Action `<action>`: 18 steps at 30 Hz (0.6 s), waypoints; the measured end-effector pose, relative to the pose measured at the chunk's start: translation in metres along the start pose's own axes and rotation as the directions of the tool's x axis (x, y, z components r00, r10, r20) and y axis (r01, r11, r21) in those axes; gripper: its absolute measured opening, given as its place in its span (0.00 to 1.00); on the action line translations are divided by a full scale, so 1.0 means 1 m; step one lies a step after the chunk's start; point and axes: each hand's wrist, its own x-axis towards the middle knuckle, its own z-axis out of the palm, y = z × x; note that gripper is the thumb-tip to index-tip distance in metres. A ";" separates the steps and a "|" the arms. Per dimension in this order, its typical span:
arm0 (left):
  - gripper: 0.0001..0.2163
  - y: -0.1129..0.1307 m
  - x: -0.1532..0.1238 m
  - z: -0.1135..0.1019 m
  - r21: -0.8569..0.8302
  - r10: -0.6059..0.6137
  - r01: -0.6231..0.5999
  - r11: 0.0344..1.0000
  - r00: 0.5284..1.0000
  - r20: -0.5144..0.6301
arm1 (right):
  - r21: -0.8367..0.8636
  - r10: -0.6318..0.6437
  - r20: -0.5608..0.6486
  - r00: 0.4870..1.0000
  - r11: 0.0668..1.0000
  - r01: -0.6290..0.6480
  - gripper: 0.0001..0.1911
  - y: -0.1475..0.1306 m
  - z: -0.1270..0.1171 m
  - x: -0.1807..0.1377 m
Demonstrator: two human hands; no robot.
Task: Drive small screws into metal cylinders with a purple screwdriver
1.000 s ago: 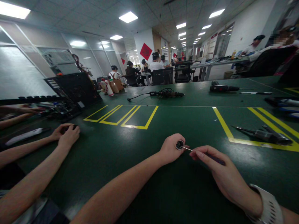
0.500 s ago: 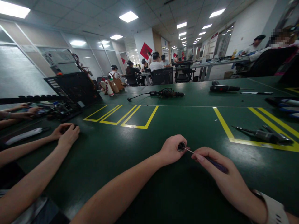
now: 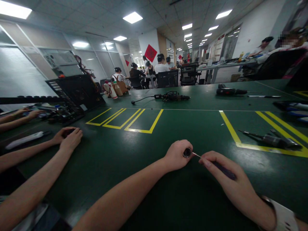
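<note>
The one view comes from a camera worn on the person's head, facing forward and down over the green tabletop (image 3: 115, 150). It looks from close behind the left hand (image 3: 176, 157) and right hand (image 3: 226, 176), low in its field. The wide angle takes in a neighbour's forearms (image 3: 45, 176) at left and the ceiling (image 3: 103, 19) at the top.

Ceiling panels (image 3: 132, 17) glare white across the top of a dim, edge-stretched frame, leaving hazy reflections on the green tabletop (image 3: 134, 149) at right and deep shadow at lower centre.
</note>
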 end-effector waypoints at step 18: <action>0.04 0.006 0.000 -0.006 0.022 0.029 -0.031 0.999 0.997 0.065 | 0.451 0.368 0.014 0.930 0.828 -0.334 0.14 -0.003 -0.002 0.011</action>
